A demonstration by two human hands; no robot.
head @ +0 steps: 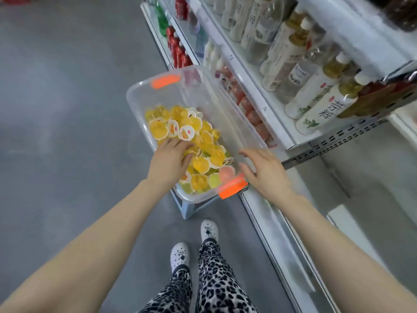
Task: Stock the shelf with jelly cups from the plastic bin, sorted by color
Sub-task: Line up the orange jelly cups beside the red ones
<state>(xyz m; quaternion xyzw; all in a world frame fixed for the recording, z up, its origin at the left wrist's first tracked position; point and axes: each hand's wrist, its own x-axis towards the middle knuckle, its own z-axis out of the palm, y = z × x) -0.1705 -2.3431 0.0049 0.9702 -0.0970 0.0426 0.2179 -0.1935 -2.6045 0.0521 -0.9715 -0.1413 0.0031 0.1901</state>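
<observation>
Evidently, in the head view, the step in hand was selection of one colour from the plastic bin [209,98], which stood on a low stool [187,208] just beside the shelf [259,109].

The jelly cups [198,141] lay heaped from the middle of the bin to its near edge, mostly yellow and orange. One pink cup [225,172] and one green cup [214,180] sat at the near right corner. The far half of the bin floor was bare.

The left hand [169,161] rested on the heap at the left edge, fingers extended and holding nothing. The right hand [264,172] hovered at the near right corner beside the orange latch [232,188], fingers spread and empty.

Recommended procedure:
- Gather yellow cups only.
- Curl the fingers under a few at a time.
- Lift straight up, so that loose neighbours do not spill over the rim.

Clearances:
- The right edge of the bin ran close along the shelf front, where bottles [316,93] stood crowded.
- Open floor [67,109] lay beyond the left edge.
- Which shelf space was to receive the cups could not be told.
</observation>
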